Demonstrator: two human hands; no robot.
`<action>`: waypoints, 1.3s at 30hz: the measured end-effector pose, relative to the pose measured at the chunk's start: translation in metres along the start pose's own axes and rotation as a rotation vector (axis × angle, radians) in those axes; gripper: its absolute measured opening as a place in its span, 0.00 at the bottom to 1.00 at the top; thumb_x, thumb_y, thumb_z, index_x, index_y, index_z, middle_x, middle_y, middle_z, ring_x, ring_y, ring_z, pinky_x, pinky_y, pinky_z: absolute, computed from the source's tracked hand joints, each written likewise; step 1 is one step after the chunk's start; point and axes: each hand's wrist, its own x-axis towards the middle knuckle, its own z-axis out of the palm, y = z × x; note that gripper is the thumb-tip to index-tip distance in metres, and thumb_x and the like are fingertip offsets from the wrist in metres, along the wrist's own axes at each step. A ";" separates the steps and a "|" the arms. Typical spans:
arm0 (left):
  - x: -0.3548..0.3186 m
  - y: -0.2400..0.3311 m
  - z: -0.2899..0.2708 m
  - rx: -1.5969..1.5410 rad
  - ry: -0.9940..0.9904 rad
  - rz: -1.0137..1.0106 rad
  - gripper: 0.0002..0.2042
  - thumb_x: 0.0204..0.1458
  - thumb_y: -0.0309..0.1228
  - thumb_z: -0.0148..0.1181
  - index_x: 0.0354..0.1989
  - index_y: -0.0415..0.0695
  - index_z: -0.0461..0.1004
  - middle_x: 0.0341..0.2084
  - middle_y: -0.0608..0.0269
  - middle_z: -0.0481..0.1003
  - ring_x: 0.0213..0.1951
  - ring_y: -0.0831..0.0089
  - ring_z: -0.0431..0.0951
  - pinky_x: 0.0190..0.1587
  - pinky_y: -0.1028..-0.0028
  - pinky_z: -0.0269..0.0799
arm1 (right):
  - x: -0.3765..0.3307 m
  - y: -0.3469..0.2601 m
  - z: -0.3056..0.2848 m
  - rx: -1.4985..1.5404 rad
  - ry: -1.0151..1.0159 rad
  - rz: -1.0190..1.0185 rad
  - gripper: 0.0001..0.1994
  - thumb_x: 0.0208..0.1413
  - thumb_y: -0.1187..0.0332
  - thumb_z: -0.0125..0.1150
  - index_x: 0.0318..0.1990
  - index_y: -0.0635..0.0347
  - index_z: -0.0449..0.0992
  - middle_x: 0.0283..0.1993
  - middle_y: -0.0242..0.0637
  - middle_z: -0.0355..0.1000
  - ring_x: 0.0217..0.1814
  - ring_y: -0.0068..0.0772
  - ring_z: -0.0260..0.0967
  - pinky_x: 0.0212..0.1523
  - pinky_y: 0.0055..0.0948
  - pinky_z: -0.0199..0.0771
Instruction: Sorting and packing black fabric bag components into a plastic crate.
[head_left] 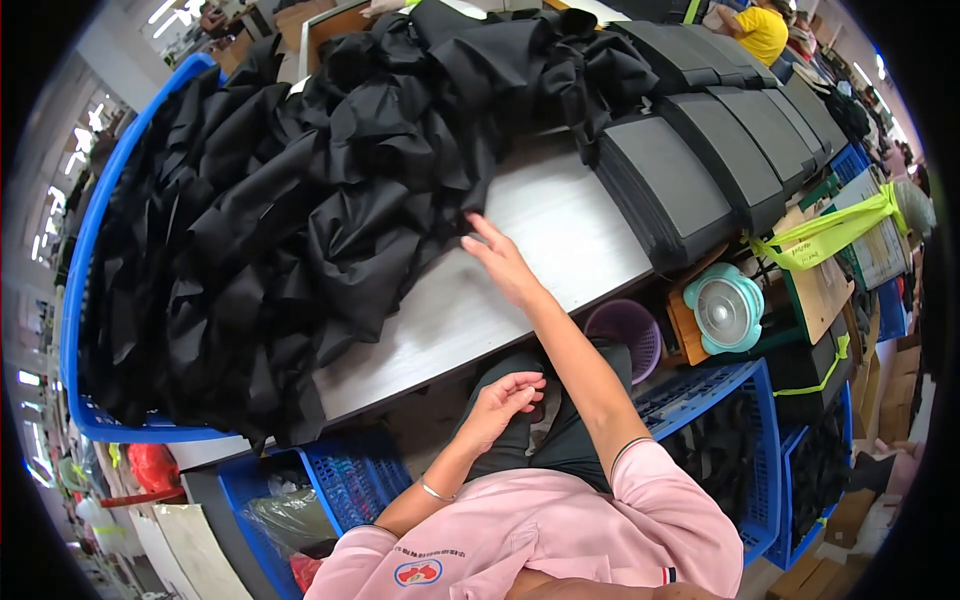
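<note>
A big heap of crumpled black fabric (300,200) covers the left half of a grey table (560,230) and spills into a blue crate (80,260). My right hand (503,262) lies flat on the table, fingers stretched out, with the fingertips touching the near edge of the fabric. It grips nothing. My left hand (503,398) hangs below the table's edge over my lap, fingers loosely curled and empty, with a thin bracelet on the wrist.
Stacks of dark flat pieces (690,170) line the table's right side. Under and beside the table stand a purple basket (625,330), a teal fan (725,308) and blue baskets (740,440). A person in a yellow shirt (760,30) works at the far right.
</note>
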 end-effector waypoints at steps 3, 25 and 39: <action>-0.011 0.017 -0.013 -0.012 0.087 0.124 0.16 0.63 0.31 0.56 0.58 0.39 0.72 0.51 0.57 0.77 0.49 0.72 0.78 0.50 0.73 0.74 | -0.038 0.001 -0.003 0.048 0.240 -0.087 0.24 0.64 0.64 0.57 0.63 0.70 0.67 0.62 0.40 0.66 0.61 0.30 0.65 0.62 0.26 0.61; 0.106 0.076 0.013 0.957 0.528 0.790 0.05 0.51 0.24 0.64 0.36 0.40 0.80 0.29 0.60 0.77 0.37 0.61 0.76 0.42 0.66 0.72 | -0.220 -0.043 -0.021 -1.343 0.670 -0.386 0.11 0.52 0.73 0.66 0.44 0.59 0.79 0.45 0.44 0.67 0.46 0.48 0.66 0.50 0.38 0.67; 0.060 0.091 0.040 0.817 0.247 0.904 0.03 0.60 0.26 0.55 0.36 0.40 0.71 0.32 0.60 0.72 0.37 0.62 0.71 0.43 0.68 0.68 | -0.197 -0.059 -0.007 -1.414 0.332 -0.925 0.04 0.48 0.76 0.58 0.32 0.62 0.72 0.35 0.38 0.67 0.41 0.39 0.70 0.39 0.39 0.73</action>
